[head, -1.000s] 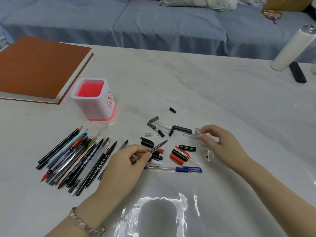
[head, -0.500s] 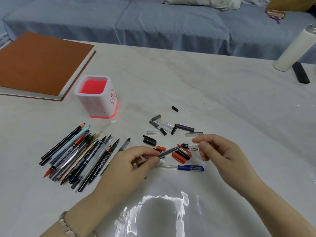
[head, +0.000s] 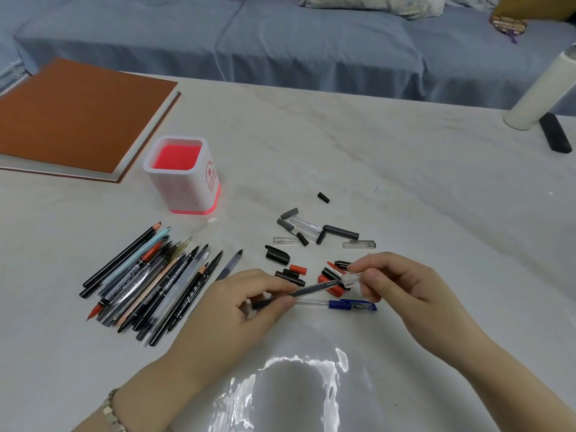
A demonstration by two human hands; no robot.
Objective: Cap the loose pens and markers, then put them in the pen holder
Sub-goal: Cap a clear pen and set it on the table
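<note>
My left hand [head: 240, 310] grips a dark grey pen [head: 307, 290] that points up to the right. My right hand [head: 402, 288] pinches a clear cap [head: 351, 279] right at that pen's tip. Below them lies a capped blue pen [head: 336, 304]. A pile of several uncapped pens and markers [head: 149, 282] lies to the left. Several loose caps [head: 311, 235], black, grey, clear and red, are scattered beyond my hands. The white pen holder [head: 184, 176] with a pink inside stands upright at the upper left of the caps.
A brown book [head: 78, 120] lies at the far left. A white cylinder [head: 542, 92] and a black bar [head: 556, 132] sit at the far right edge. A blue sofa [head: 280, 35] runs behind the marble table [head: 405, 182].
My right hand picked a clear cap from the table and carried it down-left to the pen's tip. My left hand lifted the grey pen slightly toward it.
</note>
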